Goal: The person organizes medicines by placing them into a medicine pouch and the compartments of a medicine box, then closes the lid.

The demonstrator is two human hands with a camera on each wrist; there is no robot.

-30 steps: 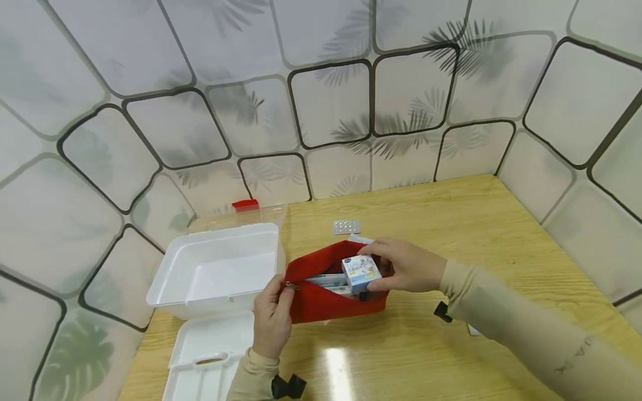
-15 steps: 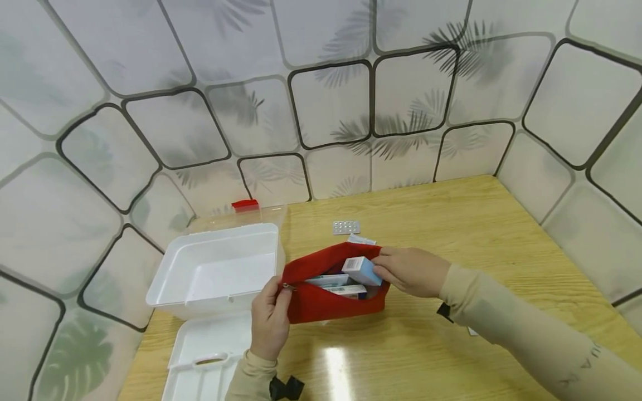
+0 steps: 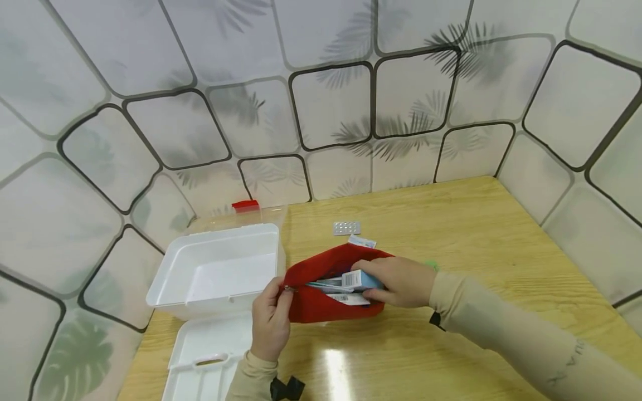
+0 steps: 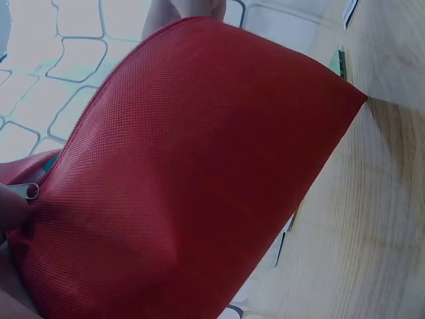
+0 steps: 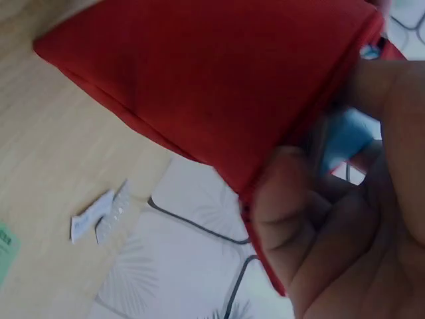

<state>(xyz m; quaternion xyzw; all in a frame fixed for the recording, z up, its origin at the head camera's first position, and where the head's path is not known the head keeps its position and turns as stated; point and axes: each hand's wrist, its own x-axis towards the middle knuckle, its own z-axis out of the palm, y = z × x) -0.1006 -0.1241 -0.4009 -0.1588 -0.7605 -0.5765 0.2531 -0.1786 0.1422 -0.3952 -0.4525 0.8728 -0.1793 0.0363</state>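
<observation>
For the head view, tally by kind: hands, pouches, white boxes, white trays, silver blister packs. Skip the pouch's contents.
Left hand and right hand: 2
Red pouch: 1
White box: 1
White tray: 1
Silver blister pack: 1
Total: 6

From my end I can read no whole word for certain. I do pick out a barcode on the blue box and another on the white box, their digits too small. Lettering on the packet and the green card blurs; marks on the right sleeve are too faint.
</observation>
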